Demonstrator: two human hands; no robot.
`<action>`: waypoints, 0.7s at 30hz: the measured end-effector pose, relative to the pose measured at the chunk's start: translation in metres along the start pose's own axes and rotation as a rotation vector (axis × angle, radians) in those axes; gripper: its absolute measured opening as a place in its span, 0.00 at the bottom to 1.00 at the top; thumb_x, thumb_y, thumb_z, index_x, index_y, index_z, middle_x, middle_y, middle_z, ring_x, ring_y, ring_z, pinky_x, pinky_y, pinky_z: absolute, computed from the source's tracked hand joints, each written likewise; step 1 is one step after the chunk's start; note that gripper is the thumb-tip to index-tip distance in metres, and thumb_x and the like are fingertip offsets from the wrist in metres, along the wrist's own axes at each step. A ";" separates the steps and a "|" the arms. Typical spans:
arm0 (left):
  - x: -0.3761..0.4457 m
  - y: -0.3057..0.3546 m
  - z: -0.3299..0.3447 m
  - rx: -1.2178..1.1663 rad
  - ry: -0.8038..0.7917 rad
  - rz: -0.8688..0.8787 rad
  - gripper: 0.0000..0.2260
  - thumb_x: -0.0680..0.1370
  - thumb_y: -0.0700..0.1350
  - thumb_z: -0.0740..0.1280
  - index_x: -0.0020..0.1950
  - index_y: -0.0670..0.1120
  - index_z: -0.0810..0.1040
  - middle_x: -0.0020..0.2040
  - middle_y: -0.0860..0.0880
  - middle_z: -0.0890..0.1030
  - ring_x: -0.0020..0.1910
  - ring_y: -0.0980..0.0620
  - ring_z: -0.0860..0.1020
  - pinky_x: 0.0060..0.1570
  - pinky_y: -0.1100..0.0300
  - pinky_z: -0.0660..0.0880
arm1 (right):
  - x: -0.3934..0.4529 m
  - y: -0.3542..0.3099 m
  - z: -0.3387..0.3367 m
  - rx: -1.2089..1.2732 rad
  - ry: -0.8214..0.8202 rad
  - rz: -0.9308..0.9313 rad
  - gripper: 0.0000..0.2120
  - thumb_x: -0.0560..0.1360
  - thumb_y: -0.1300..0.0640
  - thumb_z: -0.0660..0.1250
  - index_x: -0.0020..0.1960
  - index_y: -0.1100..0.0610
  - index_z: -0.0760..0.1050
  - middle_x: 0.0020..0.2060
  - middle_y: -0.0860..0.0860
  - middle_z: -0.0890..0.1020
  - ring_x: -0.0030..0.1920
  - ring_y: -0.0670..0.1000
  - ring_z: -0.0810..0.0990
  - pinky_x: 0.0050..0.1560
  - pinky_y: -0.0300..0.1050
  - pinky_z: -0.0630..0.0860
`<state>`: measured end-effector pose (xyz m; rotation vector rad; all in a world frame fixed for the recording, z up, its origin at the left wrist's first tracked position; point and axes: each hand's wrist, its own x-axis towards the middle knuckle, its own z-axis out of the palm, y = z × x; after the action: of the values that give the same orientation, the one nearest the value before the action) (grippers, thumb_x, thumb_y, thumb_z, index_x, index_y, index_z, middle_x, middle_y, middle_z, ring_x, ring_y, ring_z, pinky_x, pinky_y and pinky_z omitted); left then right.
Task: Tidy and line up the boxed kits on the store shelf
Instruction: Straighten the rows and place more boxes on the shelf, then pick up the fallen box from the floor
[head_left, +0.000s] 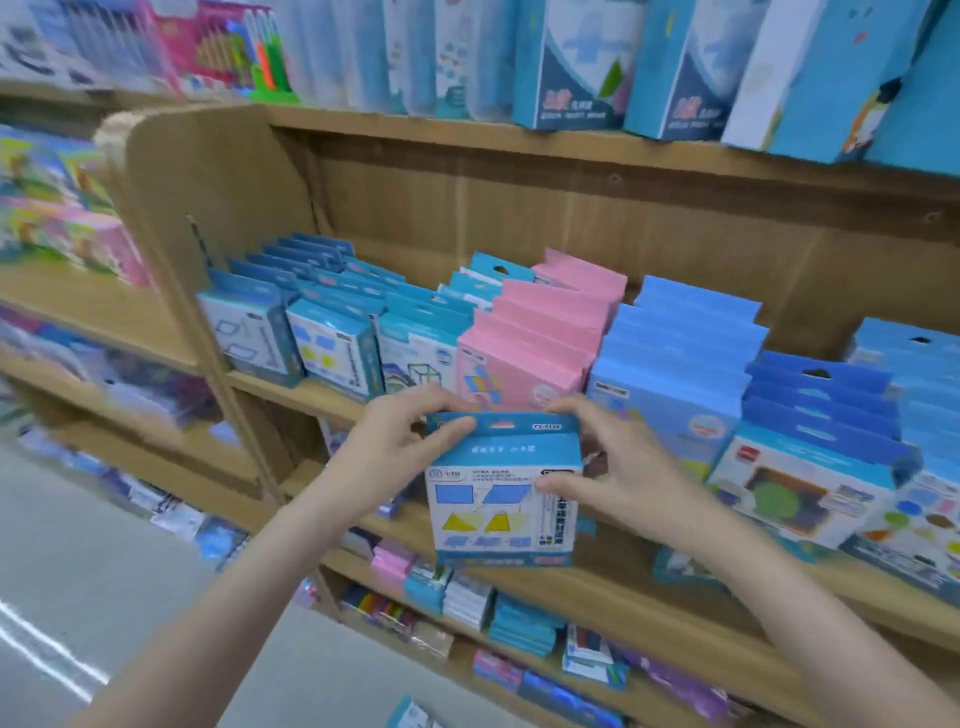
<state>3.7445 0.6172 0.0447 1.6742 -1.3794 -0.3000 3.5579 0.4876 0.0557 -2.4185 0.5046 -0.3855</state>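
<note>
Head view. At the lower centre of the frame we hold one blue box (503, 488) upright in the air, just in front of the wooden shelf (306, 391) and clear of the rows standing on it. The left hand (395, 447) is closed on the box's upper left corner, thumb on the hanging tab. The right hand (613, 467) is closed on the upper right edge, fingertips (550, 486) pressed to the printed front.

We judge the box light, made of thin card: stiff enough to keep its shape, but easily dented at the corners, and its tab would bend. A hold on the two side edges looks safer than one on the tab. The printed faces look smooth, so a pinch might slip.

Behind, at mid frame, stand the rows: blue boxes (332, 353) at left, pink boxes (524, 358) at centre, pale blue boxes (670, 384) at right. They are packed closely front to back. Further stock fills the shelves above and below; grey floor (78, 571) lies at lower left.
</note>
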 end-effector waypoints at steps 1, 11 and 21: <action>-0.005 -0.018 -0.020 -0.015 0.062 -0.033 0.03 0.77 0.47 0.64 0.47 0.53 0.77 0.44 0.50 0.79 0.39 0.51 0.78 0.32 0.56 0.76 | 0.019 -0.009 0.015 0.012 0.014 -0.013 0.21 0.70 0.49 0.71 0.54 0.37 0.62 0.50 0.42 0.79 0.46 0.41 0.77 0.45 0.43 0.77; -0.013 -0.193 -0.138 0.130 0.012 -0.198 0.13 0.77 0.35 0.62 0.51 0.54 0.73 0.50 0.49 0.72 0.47 0.54 0.73 0.44 0.73 0.65 | 0.204 -0.090 0.156 -0.252 0.347 0.051 0.24 0.74 0.49 0.66 0.66 0.56 0.65 0.58 0.54 0.73 0.59 0.53 0.70 0.50 0.42 0.66; 0.005 -0.246 -0.116 0.068 -0.169 -0.153 0.23 0.78 0.38 0.60 0.72 0.52 0.63 0.63 0.53 0.65 0.49 0.58 0.71 0.46 0.78 0.65 | 0.219 -0.078 0.193 -0.603 0.633 -0.033 0.32 0.70 0.54 0.72 0.68 0.58 0.61 0.62 0.55 0.60 0.56 0.55 0.65 0.58 0.52 0.71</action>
<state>3.9851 0.6580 -0.0768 1.8499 -1.3997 -0.4972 3.8472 0.5478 -0.0094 -2.8504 0.9630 -1.1730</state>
